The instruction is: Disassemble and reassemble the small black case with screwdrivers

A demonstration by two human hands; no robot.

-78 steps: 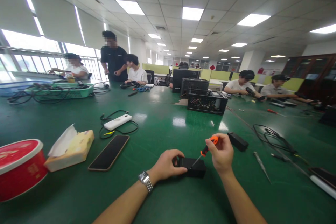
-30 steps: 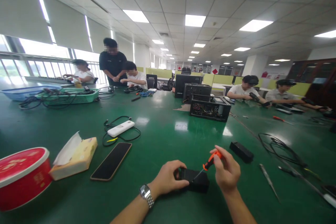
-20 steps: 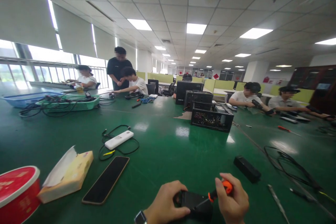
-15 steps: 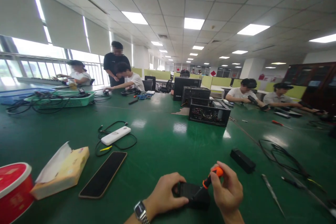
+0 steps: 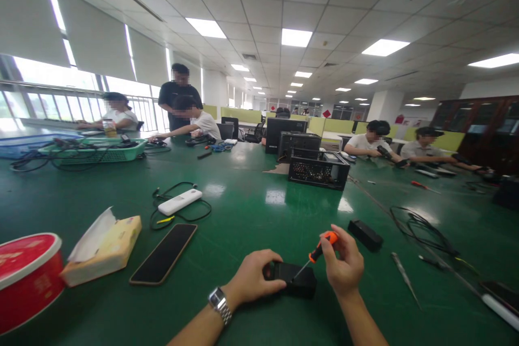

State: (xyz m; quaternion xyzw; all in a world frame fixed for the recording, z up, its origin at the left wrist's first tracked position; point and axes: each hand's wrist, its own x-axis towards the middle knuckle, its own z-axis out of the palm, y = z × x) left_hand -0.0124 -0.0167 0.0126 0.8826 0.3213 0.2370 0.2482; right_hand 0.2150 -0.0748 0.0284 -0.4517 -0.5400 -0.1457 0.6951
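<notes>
My left hand (image 5: 257, 277), with a watch (image 5: 219, 303) on its wrist, grips the left end of a black box (image 5: 300, 280) lying on the green table (image 5: 227, 259). Between the thumb and fingers of my right hand (image 5: 344, 262) is the orange and black handle of a screwdriver (image 5: 322, 247). Its shaft slants down to the left, and the tip meets the top of the box near my left thumb. A second black block (image 5: 365, 234) lies behind my right hand, and a thin clear-handled screwdriver (image 5: 405, 279) lies to its right.
A phone (image 5: 164, 254), a tissue pack (image 5: 104, 248) and a red tub (image 5: 30, 281) stand at the left. Farther back are a white power strip (image 5: 180, 202), a green basket (image 5: 95, 152) and an open computer case (image 5: 318, 169). Cables (image 5: 424, 232) lie at the right. Several people sit around the table.
The view has shifted slightly, so the table's things appear higher in it. More of both forearms shows. The box is still held, and the screwdriver's tip is still on it.
</notes>
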